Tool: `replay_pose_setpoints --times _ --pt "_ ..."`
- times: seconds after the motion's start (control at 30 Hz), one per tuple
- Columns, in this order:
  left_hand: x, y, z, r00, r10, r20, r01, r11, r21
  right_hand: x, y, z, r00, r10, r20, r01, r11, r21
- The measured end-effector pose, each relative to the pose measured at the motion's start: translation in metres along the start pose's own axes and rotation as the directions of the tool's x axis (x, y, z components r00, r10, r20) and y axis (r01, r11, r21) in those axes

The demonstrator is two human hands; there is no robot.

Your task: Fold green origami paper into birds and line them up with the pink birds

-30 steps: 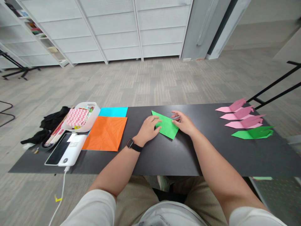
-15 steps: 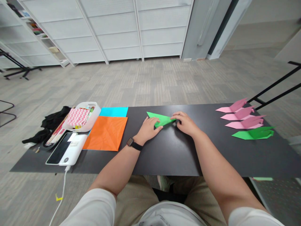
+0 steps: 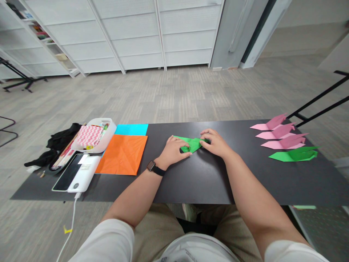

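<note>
A partly folded sheet of green origami paper (image 3: 193,144) lies at the middle of the dark table, between my two hands. My left hand (image 3: 174,149) grips its left side, the thumb along the near edge and the fingers over the far one. On the right, my right hand (image 3: 212,141) pinches the paper's right end between thumb and fingers. Part of the paper is hidden under the fingers of both hands. A watch with a black band (image 3: 155,167) is on my left wrist.
Several folded paper shapes stand at the right, including a pink one (image 3: 285,141) and a green one (image 3: 294,154). Orange paper (image 3: 124,156) and blue paper (image 3: 132,129) lie left. Beyond them are a white bin (image 3: 107,140), a phone (image 3: 68,174) and a white power bank (image 3: 84,174) with a cable.
The green paper has shifted from a pointed triangle to a shorter, wider shape with a flap showing. My left hand has moved slightly right and nearer to me.
</note>
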State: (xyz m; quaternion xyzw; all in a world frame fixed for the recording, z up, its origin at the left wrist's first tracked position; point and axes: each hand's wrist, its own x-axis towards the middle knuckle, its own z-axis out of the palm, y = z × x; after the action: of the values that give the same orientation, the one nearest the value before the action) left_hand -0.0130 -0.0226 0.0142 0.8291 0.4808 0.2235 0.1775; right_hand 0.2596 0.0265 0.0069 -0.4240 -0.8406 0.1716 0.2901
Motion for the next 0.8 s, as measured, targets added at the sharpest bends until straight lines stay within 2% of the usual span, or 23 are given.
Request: replay_pose_setpoints --times 0.53,0.8 --pt "0.0 -0.001 0.002 1.0 -0.016 -0.009 0.017 1.0 0.012 0.002 0.011 0.012 0.997 0.083 -0.009 -0.083 0.995 -0.047" --pt "-0.001 -0.003 0.001 0.999 0.033 0.008 -0.033 0.999 0.03 0.003 0.01 0.018 0.992 0.123 -0.015 -0.124 0.985 -0.124"
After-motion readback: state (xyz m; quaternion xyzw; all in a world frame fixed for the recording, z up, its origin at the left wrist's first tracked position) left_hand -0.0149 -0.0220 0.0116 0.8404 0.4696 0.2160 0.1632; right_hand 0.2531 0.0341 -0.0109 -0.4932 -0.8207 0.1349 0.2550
